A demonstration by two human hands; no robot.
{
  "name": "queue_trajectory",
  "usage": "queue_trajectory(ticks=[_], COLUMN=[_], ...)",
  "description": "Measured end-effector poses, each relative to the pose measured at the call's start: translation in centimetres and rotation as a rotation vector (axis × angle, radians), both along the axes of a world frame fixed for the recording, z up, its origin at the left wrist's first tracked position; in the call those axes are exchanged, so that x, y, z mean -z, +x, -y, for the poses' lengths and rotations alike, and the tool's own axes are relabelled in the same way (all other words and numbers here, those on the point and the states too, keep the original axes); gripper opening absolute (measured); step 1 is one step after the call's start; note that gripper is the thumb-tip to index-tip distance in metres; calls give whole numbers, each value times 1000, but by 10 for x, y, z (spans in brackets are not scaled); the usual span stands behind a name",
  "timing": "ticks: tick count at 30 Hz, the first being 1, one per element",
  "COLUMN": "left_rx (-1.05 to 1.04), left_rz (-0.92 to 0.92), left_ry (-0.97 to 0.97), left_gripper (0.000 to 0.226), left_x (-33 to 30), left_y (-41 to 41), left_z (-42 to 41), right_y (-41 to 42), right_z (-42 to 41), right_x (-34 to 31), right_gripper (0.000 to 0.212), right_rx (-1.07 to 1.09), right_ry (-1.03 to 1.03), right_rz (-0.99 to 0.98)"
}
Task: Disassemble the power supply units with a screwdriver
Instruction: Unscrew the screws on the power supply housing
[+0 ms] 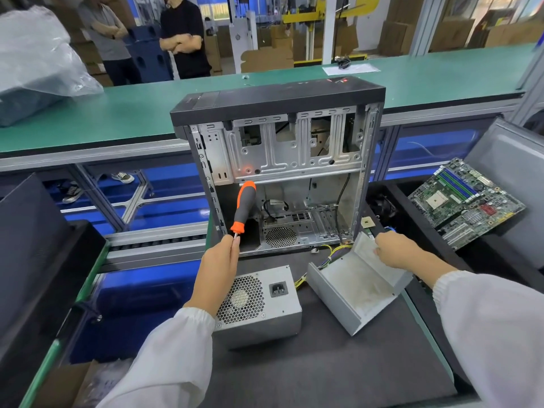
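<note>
Head view: left hand (219, 267) grips the screwdriver (243, 208) handle-up, directly above the power supply (259, 307); right hand (396, 251) pinches the removed cover (357, 282) alongside

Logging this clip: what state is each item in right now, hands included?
Left hand: grips the screwdriver by its shaft.
Screwdriver: held handle-up.
Right hand: holds the cover's edge.
Metal cover: detached, inner side up.
Power supply unit: on the mat, fan grille and socket up.
Computer case: upright, side open, motherboard out.
Motherboard: lying apart, at right.
</note>
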State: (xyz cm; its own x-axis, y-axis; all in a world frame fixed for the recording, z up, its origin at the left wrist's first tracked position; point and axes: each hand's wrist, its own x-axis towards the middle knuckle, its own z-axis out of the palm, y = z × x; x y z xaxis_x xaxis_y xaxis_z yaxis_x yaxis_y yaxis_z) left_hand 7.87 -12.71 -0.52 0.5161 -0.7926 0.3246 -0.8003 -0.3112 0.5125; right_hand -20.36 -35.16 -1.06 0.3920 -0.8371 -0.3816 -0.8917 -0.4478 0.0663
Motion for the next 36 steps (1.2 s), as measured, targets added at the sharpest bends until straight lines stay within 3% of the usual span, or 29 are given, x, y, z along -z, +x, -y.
queue_trajectory(ticks=[4,9,14,17,21,24,26,29,31,33,36], left_rx=[-9,-8,-14,-23,-44,-49,-46,-23,-16,-12,-12], left_rz=[5,8,15,20,23,50,42,57,69,81,72], left_ry=[-6,9,15,7,11,54,50,63,78,79,68], left_gripper=[27,27,27,28,29,27,27,28,27,27,27], left_x=[1,1,-1,0,0,-1,-1,-3,-3,-4,-5], left_y=[-1,-1,-3,-2,-1,-2,-2,-2,-3,-4,-4], left_z=[-1,0,-4,-6,-7,-6,-6,-7,-6,-6,-7], right_y=[-11,-19,-11,-6,5,28,51,75,83,93,113], right_z=[3,3,-1,-6,-7,-9,-15,-23,-23,-25,-33], right_x=[-1,-13,-5,8,8,0,2,14,20,17,6], right_gripper=[33,11,32,12,27,36,49,63,45,27,17], right_rx=[30,65,58,92,98,-17,-174,-152,-51,-51,-168], right_ry=[-36,-119,-143,-72,-38,-261,-365,-14,111,72,-17], right_rz=[-69,-51,-27,34,-32,-94,-24,121,225,350,403])
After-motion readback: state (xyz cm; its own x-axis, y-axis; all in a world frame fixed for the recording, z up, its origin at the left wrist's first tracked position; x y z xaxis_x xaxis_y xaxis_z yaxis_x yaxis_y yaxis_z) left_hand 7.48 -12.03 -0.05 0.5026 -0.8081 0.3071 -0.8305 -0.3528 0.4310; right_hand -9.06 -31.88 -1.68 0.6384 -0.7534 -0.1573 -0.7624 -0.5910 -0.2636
